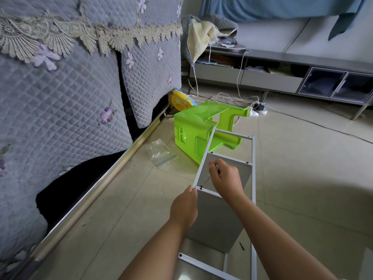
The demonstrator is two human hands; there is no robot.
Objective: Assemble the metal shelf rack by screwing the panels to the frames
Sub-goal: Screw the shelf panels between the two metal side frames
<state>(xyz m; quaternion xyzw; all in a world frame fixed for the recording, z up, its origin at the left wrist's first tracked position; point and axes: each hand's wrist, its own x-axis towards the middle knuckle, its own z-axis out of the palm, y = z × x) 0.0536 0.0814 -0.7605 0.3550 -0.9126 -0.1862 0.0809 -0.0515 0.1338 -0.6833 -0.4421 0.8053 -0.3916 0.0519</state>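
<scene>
Clear zip-seal plastic bag (160,152) on floor, centre frame; contents not discernible. White metal shelf rack (228,190) lying on tiled floor (302,168), lower centre, long axis running from bottom edge up toward centre. Left hand (184,207) grips left frame rail. Right hand (226,179) pinches small screwdriver (217,166) over grey panel. Overturned lime-green plastic stool (201,128) touching rack's far end. Quilted floral sofa cover (60,93), left.
</scene>
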